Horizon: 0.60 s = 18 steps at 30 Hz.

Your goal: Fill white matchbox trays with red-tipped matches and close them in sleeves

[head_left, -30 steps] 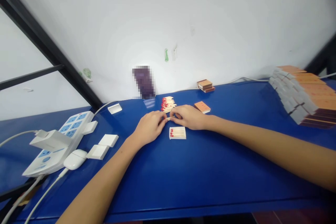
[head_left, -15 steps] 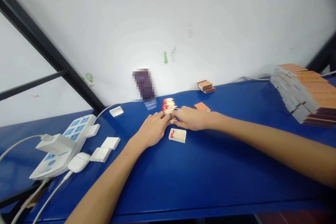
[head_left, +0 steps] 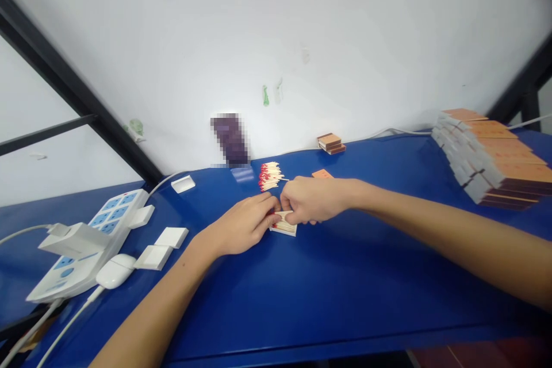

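Observation:
A small white matchbox tray [head_left: 284, 231] with red-headed matches in it lies on the blue tabletop, partly covered by my fingers. My left hand [head_left: 245, 223] is at the tray's left end, thumb and fingers closed on the matches' red heads. From the right, my right hand [head_left: 313, 200] reaches over the tray, its bent fingers closed on the other ends of the matches. Just behind my hands lies a loose pile of matches [head_left: 271, 176]. An orange matchbox cover [head_left: 322, 174] is partly hidden behind my right hand.
A large stack of matchboxes [head_left: 495, 155] stands at the right, a few more matchboxes [head_left: 331, 142] by the wall. White trays [head_left: 171, 237] and a power strip [head_left: 90, 247] with cables are at the left. A pixelated dark object [head_left: 232, 139] leans against the wall.
Both hands have come from the edge of the match pile toward me, onto the tray, bringing matches between their fingers. The view has shifted slightly to the right.

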Available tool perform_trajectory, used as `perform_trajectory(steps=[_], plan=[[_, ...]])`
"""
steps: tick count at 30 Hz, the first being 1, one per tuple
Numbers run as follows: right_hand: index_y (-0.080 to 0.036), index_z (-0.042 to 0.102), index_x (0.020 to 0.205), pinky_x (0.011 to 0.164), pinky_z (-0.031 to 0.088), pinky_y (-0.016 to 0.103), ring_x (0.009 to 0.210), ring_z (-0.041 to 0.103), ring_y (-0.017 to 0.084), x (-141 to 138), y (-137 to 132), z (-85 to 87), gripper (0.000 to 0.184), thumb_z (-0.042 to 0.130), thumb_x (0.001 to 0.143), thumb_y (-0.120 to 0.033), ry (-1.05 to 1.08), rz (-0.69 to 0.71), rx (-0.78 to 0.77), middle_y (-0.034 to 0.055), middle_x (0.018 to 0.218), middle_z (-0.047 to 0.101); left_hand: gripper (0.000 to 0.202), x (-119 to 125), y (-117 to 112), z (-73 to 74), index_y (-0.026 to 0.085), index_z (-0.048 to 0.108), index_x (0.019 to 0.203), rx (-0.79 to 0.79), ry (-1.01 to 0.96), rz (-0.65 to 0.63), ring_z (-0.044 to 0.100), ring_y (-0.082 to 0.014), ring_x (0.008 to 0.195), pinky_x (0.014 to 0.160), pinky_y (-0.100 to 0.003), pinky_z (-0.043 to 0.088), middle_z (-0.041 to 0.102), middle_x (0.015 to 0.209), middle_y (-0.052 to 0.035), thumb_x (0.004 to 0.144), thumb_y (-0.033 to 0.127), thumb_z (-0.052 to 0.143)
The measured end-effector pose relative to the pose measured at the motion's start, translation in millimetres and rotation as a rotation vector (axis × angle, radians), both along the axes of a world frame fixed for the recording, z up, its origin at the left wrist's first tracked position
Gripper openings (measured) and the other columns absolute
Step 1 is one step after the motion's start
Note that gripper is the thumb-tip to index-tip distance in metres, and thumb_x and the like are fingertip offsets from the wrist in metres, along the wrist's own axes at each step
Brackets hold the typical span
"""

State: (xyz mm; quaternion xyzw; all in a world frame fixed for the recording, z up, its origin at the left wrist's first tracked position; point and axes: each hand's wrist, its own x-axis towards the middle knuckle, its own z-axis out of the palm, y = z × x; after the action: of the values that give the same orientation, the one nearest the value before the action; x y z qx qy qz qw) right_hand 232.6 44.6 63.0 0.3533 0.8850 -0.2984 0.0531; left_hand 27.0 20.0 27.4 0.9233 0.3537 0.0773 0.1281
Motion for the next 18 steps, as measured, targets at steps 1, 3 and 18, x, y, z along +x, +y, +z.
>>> perform_trajectory(steps=[1, 3, 18], plan=[[-0.016, 0.058, 0.069, 0.049, 0.041, 0.023, 0.051, 0.059, 0.013, -1.4, -1.3, -2.0, 0.018, 0.053, 0.080, -0.029, 0.000, -0.011, -0.066, 0.0012, 0.058, 0.062, 0.025, 0.7, -0.8, 0.5, 0.019, 0.054, 0.090, -0.018, 0.001, 0.000, 0.055, -0.0168, 0.076, 0.071, -0.030, 0.041, 0.061, 0.086, -0.0026, 0.101, 0.033, 0.036], [-0.016, 0.058, 0.066, 0.051, 0.046, 0.024, 0.051, 0.062, 0.014, -4.1, -3.3, -6.6, 0.017, 0.053, 0.079, -0.025, 0.017, -0.045, -0.141, 0.0015, 0.056, 0.062, 0.023, 1.8, -1.2, 1.0, 0.020, 0.056, 0.089, -0.033, -0.007, 0.008, 0.055, -0.0152, 0.072, 0.074, -0.030, 0.040, 0.063, 0.080, 0.0001, 0.100, 0.030, 0.039], [-0.020, 0.070, 0.079, 0.054, 0.038, 0.024, 0.068, 0.062, 0.015, 1.4, 3.4, 8.3, 0.010, 0.064, 0.077, -0.028, -0.039, -0.047, 0.155, 0.0017, 0.077, 0.071, 0.012, -1.3, 7.1, -14.2, 0.021, 0.059, 0.088, 0.043, -0.073, 0.071, 0.045, -0.0114, 0.054, 0.056, -0.025, 0.032, 0.052, 0.061, 0.0045, 0.086, 0.021, 0.048]])
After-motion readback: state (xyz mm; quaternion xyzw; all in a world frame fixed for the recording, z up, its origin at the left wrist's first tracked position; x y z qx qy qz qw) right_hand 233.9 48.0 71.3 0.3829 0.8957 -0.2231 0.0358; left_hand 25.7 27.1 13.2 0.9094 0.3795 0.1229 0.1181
